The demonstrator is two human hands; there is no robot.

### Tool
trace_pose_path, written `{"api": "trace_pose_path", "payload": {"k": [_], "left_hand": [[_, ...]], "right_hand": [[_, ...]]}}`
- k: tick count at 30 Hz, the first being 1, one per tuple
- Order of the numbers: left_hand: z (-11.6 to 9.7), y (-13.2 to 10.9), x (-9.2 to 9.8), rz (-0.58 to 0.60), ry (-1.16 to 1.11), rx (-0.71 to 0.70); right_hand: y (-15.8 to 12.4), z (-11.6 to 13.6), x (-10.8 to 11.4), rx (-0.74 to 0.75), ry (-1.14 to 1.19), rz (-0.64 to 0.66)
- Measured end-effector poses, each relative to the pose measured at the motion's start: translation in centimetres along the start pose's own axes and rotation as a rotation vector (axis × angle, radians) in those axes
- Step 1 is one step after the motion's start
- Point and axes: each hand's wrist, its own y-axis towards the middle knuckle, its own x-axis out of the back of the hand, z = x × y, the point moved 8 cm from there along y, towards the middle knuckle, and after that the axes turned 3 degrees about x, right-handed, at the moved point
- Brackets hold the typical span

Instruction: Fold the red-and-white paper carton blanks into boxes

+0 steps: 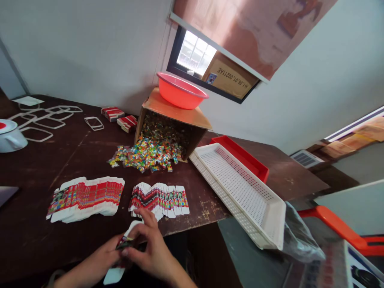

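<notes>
My left hand (103, 256) and my right hand (150, 248) meet at the near edge of the dark wooden table (45, 160), both gripping one flat printed carton blank (127, 240). Just beyond my right fingers lies a fanned row of flat carton blanks (160, 198). A second, longer fanned row (85, 198) lies to its left. Further back, a cardboard box (172, 124) lies on its side and spills small colourful wrapped candies (147, 154) onto the table.
A red plastic basin (180, 90) sits on the tipped box. A white perforated tray (240, 188) overhangs the table's right edge beside a red tray (243, 154). Folded red boxes (120, 118), white plastic frames (45, 120) and a white pot (10, 136) lie at the back left.
</notes>
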Motion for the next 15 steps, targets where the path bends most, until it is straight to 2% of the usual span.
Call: {"api": "trace_pose_path", "payload": {"k": [2,6,7,9,12,15], "left_hand": [[-0.7,-0.4,-0.3,0.021,-0.01,-0.019],[-1.5,-1.5,-1.6,0.213,0.08,-0.033],[-1.2,-1.5,-1.5,0.219,0.11,-0.023],[-0.4,-0.9,-0.4,0.116,0.174,-0.015],[0.6,0.2,1.7,-0.157,0.259,-0.08],[0.8,0.1,2.9,-0.352,0.209,-0.184]], "right_hand": [[0.6,0.5,0.0,0.017,0.053,0.111],[1.3,1.4,0.2,0.072,0.327,0.339],[1.4,1.7,0.2,0.084,0.402,0.365],[1.5,1.6,0.4,0.071,0.483,0.306],[1.1,0.1,-0.1,-0.047,0.483,0.092],[-0.4,-1.8,-1.3,-0.177,0.503,-0.074]]}}
